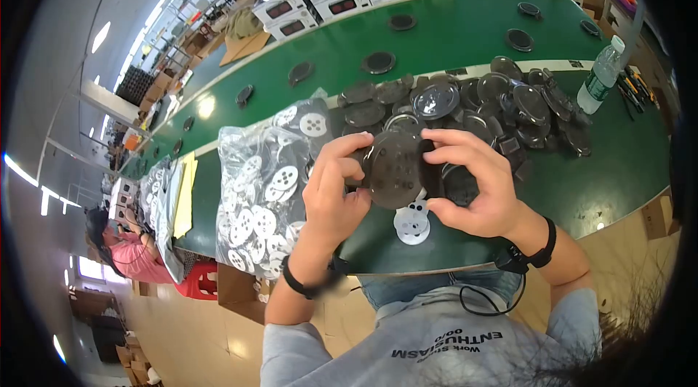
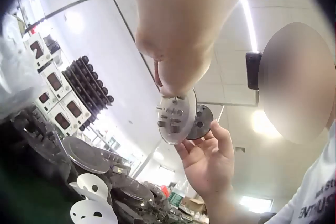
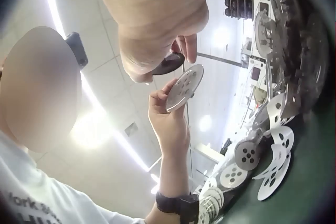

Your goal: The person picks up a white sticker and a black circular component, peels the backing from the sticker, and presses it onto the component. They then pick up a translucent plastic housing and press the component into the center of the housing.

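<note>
My left hand (image 1: 336,187) grips the rim of a round, smoky see-through plastic cover (image 1: 392,172), raised above the green table. Short pegs and dark bits show on its face in the left wrist view. Opposite it, my right hand (image 1: 476,183) pinches a smaller dark disc (image 1: 430,169) between thumb and fingers. That dark disc (image 2: 200,121) has holes in the left wrist view and stands close beside the cover. Beneath the hands, a few white discs with holes (image 1: 412,224) lie on the table.
To the left lies a clear bag (image 1: 225,198) of white perforated discs. A pile of dark covers (image 1: 502,100) spreads behind the hands, with a water bottle (image 1: 602,74) at right. Several dark round pieces sit on the green table (image 1: 451,31) beyond. Another person (image 1: 138,252) sits far left.
</note>
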A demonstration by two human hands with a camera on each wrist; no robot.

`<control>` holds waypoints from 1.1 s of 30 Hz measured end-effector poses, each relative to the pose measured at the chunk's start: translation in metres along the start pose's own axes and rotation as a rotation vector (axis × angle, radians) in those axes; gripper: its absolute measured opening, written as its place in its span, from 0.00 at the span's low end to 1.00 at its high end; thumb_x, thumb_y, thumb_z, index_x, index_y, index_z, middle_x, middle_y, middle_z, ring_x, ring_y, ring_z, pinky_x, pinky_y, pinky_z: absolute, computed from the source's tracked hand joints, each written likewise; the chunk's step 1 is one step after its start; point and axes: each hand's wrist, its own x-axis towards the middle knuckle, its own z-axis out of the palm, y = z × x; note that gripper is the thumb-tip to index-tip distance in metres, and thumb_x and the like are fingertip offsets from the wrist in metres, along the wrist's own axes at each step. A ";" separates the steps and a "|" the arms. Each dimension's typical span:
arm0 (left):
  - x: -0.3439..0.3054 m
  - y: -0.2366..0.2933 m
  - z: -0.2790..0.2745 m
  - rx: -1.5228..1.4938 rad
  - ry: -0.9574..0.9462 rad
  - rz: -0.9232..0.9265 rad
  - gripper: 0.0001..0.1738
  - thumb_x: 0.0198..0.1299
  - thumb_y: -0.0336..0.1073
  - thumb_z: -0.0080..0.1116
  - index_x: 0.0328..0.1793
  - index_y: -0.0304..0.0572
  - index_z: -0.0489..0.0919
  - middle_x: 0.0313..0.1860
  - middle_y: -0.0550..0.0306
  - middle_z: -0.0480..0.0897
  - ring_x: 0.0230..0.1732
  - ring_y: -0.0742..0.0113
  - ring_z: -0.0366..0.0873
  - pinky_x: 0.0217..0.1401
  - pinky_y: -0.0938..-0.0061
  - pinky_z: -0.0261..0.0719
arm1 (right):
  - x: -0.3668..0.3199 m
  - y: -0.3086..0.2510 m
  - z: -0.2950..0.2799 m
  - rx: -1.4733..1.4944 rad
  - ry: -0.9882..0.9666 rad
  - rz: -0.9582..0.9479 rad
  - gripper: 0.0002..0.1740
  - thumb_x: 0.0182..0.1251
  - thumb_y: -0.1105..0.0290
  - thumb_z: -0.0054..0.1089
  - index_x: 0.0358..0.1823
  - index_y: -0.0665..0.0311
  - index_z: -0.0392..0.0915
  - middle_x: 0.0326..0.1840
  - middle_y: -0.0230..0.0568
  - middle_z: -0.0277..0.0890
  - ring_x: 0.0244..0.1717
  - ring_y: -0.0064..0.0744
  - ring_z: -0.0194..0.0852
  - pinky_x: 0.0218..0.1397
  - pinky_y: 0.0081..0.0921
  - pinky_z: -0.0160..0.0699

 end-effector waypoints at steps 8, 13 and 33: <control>-0.048 0.000 0.033 0.104 0.292 -0.007 0.18 0.31 0.14 0.69 0.24 0.40 0.72 0.50 0.45 0.79 0.49 0.51 0.84 0.45 0.68 0.84 | -0.014 0.011 0.028 0.703 0.110 0.511 0.22 0.62 0.76 0.68 0.58 0.68 0.76 0.63 0.41 0.73 0.61 0.28 0.72 0.63 0.31 0.76; -0.035 0.011 0.038 -0.192 0.116 -0.148 0.16 0.37 0.15 0.69 0.26 0.39 0.74 0.56 0.42 0.76 0.55 0.50 0.84 0.54 0.70 0.84 | -0.007 0.034 0.021 0.660 0.109 0.477 0.19 0.67 0.76 0.65 0.59 0.69 0.75 0.64 0.42 0.72 0.62 0.30 0.71 0.66 0.33 0.73; -0.049 -0.031 0.072 -1.281 0.014 -1.160 0.06 0.73 0.33 0.58 0.47 0.38 0.81 0.39 0.62 0.85 0.37 0.81 0.80 0.40 0.83 0.77 | -0.007 0.046 -0.001 -0.083 -0.036 0.134 0.29 0.47 0.68 0.77 0.54 0.66 0.81 0.63 0.50 0.76 0.45 0.34 0.77 0.46 0.27 0.79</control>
